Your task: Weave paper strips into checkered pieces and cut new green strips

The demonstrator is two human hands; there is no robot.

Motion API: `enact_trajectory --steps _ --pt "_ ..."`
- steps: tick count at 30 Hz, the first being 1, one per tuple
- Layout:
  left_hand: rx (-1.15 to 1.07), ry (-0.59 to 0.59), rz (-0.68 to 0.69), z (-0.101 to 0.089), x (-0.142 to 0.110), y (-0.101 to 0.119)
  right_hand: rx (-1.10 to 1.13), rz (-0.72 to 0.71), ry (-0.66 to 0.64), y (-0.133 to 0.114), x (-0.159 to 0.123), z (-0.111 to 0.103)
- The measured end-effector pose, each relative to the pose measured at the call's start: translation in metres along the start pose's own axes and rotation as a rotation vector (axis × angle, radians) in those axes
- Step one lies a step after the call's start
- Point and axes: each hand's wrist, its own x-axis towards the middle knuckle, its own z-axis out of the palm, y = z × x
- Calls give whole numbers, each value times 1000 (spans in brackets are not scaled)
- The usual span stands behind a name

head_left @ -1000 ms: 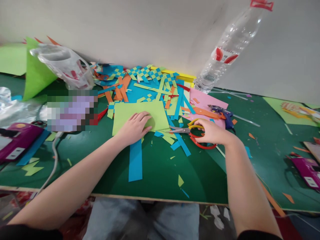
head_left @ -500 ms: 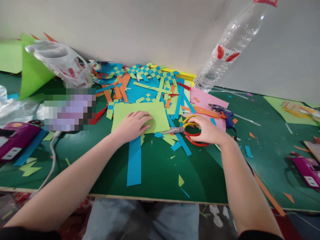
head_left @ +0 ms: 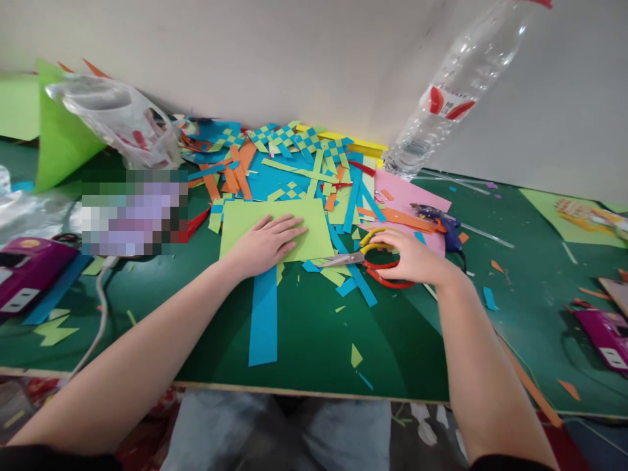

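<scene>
My left hand [head_left: 267, 243] lies flat with fingers stretched over a light green paper sheet [head_left: 314, 229]. From under the sheet's near edge a blue paper strip [head_left: 263, 320] sticks out toward the table's front. In my right hand [head_left: 415, 258] is a pair of scissors [head_left: 366, 258] with one yellow and one red handle loop. Their blades point left, just below the sheet's lower right corner, and rest over paper scraps. Behind the sheet lie woven blue-and-green paper pieces [head_left: 284, 137] among loose strips.
A clear plastic bottle [head_left: 454, 98] stands tilted-looking at the back right. Near it are a pink sheet [head_left: 412, 190] and a blue glue gun [head_left: 449, 229]. To the left are a plastic bag [head_left: 137, 124], a purple device [head_left: 36, 268] and a white cable [head_left: 102, 307].
My left fingers have spread out flatter and reach slightly farther right over the green sheet. The scissors in my right hand have shifted slightly right and down.
</scene>
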Motion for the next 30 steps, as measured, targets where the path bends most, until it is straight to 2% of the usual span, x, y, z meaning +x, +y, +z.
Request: enact_trajectory --steps 9,18,26,30 --pt "0 10 6 3 0 -3 -69 30 -5 -20 6 11" --pt "9 3 9 2 0 -2 -85 15 -49 -15 4 11" --pt "9 -14 6 1 0 -2 -78 0 -12 -26 8 18" --pt "8 -11 2 3 0 -3 -86 -25 -38 -26 7 16"
